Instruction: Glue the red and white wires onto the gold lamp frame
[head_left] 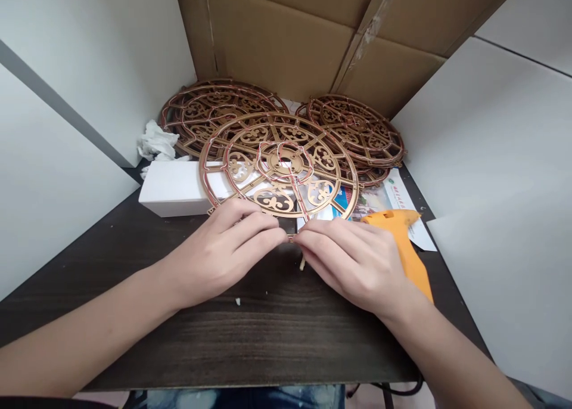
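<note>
A round gold openwork frame (285, 209) leans tilted in front of me, with red and white wires (298, 195) running from its hub toward its near edge. My left hand (223, 248) is closed, its thumb and fingertips pinching at that near edge. Fingertip to fingertip with it, my right hand (357, 254) is closed at the same spot, where the wires disappear under its fingers. A narrow strip of gold edge (290, 238) shows between the two hands. Under the right fingers a small pale stick-like piece (302, 263) pokes out. My fingers hide the exact grip.
Stacks of similar gold frames (201, 123) (357, 120) lie at the back, against cardboard (286, 39). A white box (172, 188) and crumpled tissue (156, 141) are left. A yellow-orange glue gun (404, 242) lies beside my right hand, near printed paper (397, 188). White panels flank the dark table (268, 337).
</note>
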`<state>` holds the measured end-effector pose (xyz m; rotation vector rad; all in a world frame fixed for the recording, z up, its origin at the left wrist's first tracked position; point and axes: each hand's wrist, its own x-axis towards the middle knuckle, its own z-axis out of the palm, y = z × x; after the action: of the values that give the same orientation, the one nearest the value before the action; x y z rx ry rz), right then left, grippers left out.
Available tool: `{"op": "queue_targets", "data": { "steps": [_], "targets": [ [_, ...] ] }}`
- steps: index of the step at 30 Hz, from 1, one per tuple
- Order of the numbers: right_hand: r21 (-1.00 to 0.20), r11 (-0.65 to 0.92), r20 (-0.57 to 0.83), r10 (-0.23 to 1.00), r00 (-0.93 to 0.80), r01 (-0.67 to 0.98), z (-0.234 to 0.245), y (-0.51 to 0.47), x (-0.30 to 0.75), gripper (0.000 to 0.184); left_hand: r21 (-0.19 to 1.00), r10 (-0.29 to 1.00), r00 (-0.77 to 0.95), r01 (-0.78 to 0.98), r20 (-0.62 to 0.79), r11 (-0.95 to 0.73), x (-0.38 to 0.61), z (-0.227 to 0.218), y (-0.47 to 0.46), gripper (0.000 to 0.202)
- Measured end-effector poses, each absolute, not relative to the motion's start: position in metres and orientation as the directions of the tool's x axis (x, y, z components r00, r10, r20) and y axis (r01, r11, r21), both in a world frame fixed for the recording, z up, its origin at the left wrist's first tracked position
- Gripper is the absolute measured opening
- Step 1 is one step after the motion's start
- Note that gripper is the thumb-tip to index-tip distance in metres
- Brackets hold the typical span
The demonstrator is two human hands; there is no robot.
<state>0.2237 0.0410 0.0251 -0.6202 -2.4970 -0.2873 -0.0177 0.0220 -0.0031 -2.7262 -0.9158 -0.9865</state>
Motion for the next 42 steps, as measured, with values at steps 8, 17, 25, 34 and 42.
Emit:
{"op": "queue_targets", "data": {
  "steps": [8,17,25,34,42],
  "targets": [
    [0.083,0.857,0.562,0.382,-0.734,0.509,0.027,0.042,0.227,0.008,0.054,0.458,0.634,0.549,0.623,-0.834,-0.024,0.003,0.023,0.027],
    [0.128,0.808,0.518,0.44,-0.734,0.575,0.025,0.045,0.231,0.016,0.275,0.621,0.49,0.604,0.612,-0.748,-0.043,0.019,0.024,0.036],
    [0.105,0.819,0.48,0.455,-0.75,0.563,0.026,0.042,0.229,0.006,0.221,0.591,0.559,0.591,0.581,-0.776,-0.036,0.011,0.027,0.02],
    [0.095,0.808,0.426,0.495,-0.757,0.581,0.026,0.042,0.23,0.012,0.382,0.674,0.511,0.565,0.533,-0.731,-0.043,0.014,0.029,0.03],
    [0.086,0.8,0.414,0.513,-0.752,0.594,0.025,0.041,0.231,0.023,0.133,0.644,0.533,0.705,0.549,-0.697,-0.045,0.022,0.027,0.025]
  ]
}}
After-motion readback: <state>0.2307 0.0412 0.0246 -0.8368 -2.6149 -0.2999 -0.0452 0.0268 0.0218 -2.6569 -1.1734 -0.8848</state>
